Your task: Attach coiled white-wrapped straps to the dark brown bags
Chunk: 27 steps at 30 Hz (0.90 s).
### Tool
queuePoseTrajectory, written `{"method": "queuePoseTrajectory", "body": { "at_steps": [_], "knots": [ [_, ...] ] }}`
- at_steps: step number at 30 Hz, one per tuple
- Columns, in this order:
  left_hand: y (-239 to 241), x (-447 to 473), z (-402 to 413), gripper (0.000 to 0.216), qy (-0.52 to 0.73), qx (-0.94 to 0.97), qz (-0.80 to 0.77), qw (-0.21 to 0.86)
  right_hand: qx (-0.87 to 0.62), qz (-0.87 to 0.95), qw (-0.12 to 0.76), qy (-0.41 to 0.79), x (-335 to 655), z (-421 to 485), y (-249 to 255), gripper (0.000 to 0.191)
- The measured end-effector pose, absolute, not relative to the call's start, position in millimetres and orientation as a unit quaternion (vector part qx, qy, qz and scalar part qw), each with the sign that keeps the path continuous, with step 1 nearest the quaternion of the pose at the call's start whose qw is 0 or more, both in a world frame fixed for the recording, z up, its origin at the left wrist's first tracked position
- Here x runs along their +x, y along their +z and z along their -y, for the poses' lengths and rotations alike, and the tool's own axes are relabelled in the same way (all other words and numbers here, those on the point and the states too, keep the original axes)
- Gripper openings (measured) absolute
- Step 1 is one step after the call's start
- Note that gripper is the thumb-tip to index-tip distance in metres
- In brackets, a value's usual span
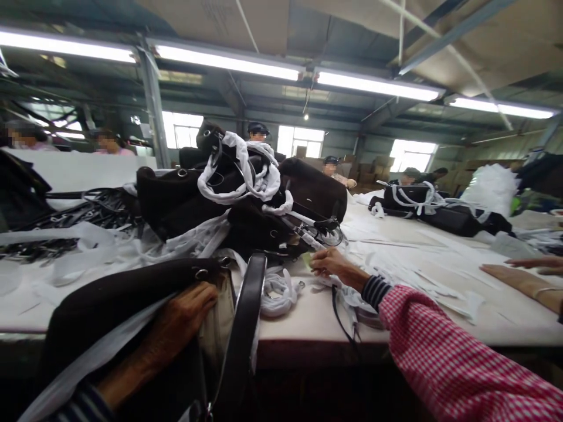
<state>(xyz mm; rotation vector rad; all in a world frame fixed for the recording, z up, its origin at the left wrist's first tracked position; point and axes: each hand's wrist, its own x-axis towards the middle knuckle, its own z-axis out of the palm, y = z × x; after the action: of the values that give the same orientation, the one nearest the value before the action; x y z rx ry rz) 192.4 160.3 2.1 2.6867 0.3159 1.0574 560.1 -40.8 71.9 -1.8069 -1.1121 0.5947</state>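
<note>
A black handbag (pixel 109 299) with metal rings stands at the table's near edge, close in front of me. My left hand (pixel 185 313) reaches across its top with the fingers curled on the light-lined opening edge. A black strap (pixel 250 310) rises along the bag's right side. Over the table, my right hand (pixel 335 266) pinches a small yellow-green slip (pixel 307 260), perhaps paper. Just below and left of that hand lies a strap coil wrapped in white (pixel 279 296).
Black bags with white-wrapped handles (pixel 241 181) are heaped ahead. White strips (pixel 422 275) litter the table (pixel 497 322) on the right, where another person's hands (pixel 523 278) rest. Dark straps (pixel 105 214) pile up at left, and more bags (pixel 453 217) lie farther back.
</note>
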Motion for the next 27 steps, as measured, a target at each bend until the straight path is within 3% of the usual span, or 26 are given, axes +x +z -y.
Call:
{"method": "queuePoseTrajectory", "body": {
  "at_steps": [9, 13, 17, 22, 27],
  "knots": [
    [14.7, 192.2, -153.6, 0.018, 0.367, 0.903, -0.132, 0.179, -0.653, 0.486, 0.536, 0.225, 495.2, 43.7, 111.3, 0.031],
    [19.8, 192.0, -147.6, 0.017, 0.366, 0.905, -0.131, 0.173, -0.552, 0.513, 0.581, 0.308, 426.8, 13.3, 128.4, 0.032],
    [25.5, 189.0, -143.4, 0.018, 0.354, 0.916, -0.122, 0.141, -0.534, 0.501, 0.545, 0.409, 368.5, -36.5, 102.8, 0.022],
    [37.8, 178.4, -143.4, 0.025, 0.278, 0.955, -0.093, 0.047, -0.627, 0.505, 0.475, 0.356, 353.1, -77.3, 57.1, 0.019],
    [59.0, 168.1, -140.4, 0.023, 0.161, 0.983, -0.084, 0.005, -0.645, 0.512, 0.457, 0.336, 363.2, -86.0, 47.8, 0.019]
  ]
}}
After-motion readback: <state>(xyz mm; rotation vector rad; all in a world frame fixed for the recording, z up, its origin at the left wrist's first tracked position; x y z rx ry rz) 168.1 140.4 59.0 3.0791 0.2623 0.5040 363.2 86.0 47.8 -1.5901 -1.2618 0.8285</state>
